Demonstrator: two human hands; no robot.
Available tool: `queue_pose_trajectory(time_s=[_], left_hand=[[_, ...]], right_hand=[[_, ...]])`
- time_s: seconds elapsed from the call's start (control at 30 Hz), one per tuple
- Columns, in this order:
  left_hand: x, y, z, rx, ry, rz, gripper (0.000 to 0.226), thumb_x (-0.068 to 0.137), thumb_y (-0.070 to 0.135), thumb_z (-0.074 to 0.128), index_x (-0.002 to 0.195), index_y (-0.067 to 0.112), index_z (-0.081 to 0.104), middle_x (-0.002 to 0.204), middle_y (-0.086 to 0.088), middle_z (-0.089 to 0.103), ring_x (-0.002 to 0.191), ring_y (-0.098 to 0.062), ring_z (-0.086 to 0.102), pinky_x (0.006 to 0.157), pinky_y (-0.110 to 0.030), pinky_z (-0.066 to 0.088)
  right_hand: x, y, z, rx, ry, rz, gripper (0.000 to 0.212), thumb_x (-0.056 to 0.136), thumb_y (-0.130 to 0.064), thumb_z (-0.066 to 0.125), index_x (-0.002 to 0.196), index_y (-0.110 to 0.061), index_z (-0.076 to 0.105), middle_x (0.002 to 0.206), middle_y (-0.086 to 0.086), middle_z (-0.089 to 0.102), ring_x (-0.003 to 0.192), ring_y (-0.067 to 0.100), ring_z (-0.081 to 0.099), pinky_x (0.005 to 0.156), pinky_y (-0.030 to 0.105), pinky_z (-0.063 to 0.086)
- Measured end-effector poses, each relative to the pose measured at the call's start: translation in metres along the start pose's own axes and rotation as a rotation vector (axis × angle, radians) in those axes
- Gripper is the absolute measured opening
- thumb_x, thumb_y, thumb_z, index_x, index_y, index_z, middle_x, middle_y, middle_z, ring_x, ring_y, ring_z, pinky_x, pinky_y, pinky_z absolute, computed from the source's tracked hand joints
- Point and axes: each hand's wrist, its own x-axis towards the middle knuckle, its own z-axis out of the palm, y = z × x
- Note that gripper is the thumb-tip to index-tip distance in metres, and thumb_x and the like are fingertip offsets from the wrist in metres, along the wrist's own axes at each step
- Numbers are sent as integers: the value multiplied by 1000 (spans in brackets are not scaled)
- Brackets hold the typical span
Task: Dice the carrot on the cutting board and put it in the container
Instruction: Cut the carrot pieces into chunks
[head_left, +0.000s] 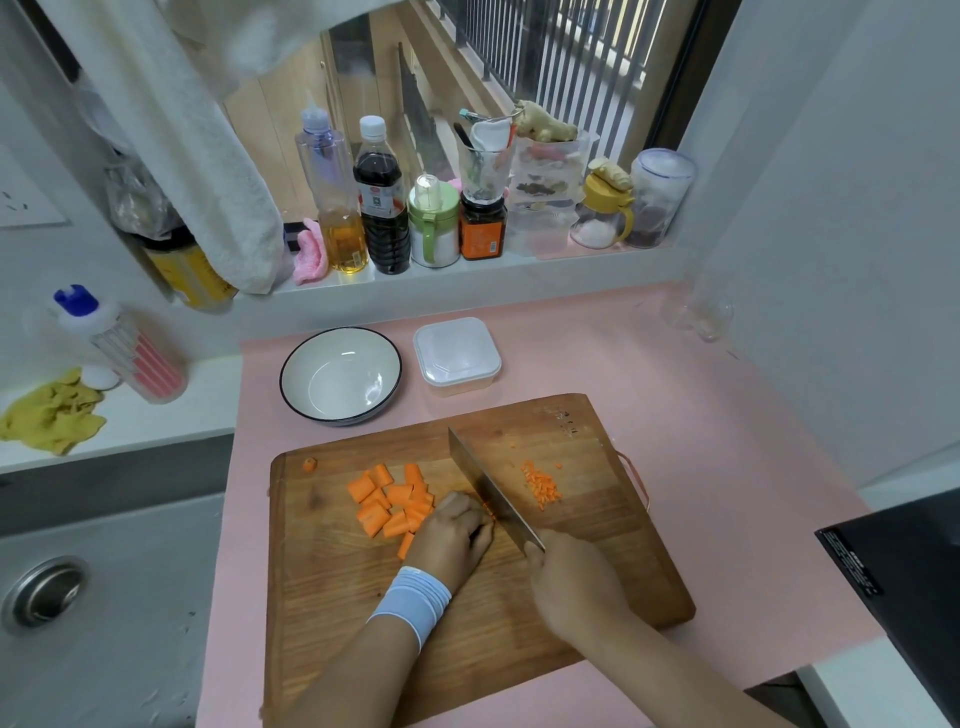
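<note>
A steel cleaver (491, 488) is gripped by the right hand (569, 577); a small orange carrot piece (488, 510) is pinned under the curled left hand (457, 530), with orange carrot chunks (392, 501) just beyond it on the wooden cutting board (337, 597).

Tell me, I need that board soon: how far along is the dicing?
Done: a small pile of dice right of the knife. In hand: the right hand grips the knife, the left hand pins a carrot piece at the blade. Left: the bigger chunks uncut, the bowl empty.
</note>
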Motion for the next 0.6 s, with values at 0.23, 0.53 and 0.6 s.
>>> queue_pose_trajectory(time_s=[0.23, 0.53, 0.6], left_hand=[[1, 1, 0, -13, 6, 9, 9, 78, 2, 73, 76, 11, 70, 81, 0, 62, 84, -13, 57, 79, -20, 47], [-3, -1, -1, 16, 19, 3, 9, 85, 13, 66, 79, 11, 73, 84, 0, 65, 85, -13, 58, 78, -20, 48], [-3, 0, -1, 21, 24, -3, 4, 81, 9, 71, 78, 11, 72, 83, 0, 65, 85, -13, 58, 78, -18, 48]], right_hand=[[15, -2, 2, 48, -44, 31, 29, 107, -34, 38, 90, -27, 62, 82, -8, 64, 75, 10, 62, 70, 30, 53], [37, -11, 4, 39, -42, 33, 29, 106, -34, 38, 89, -26, 60, 82, -7, 61, 73, 9, 56, 64, 31, 45], [37, -11, 2, 59, -52, 38, 30, 106, -35, 38, 90, -26, 61, 83, -6, 62, 75, 11, 58, 67, 32, 48]])
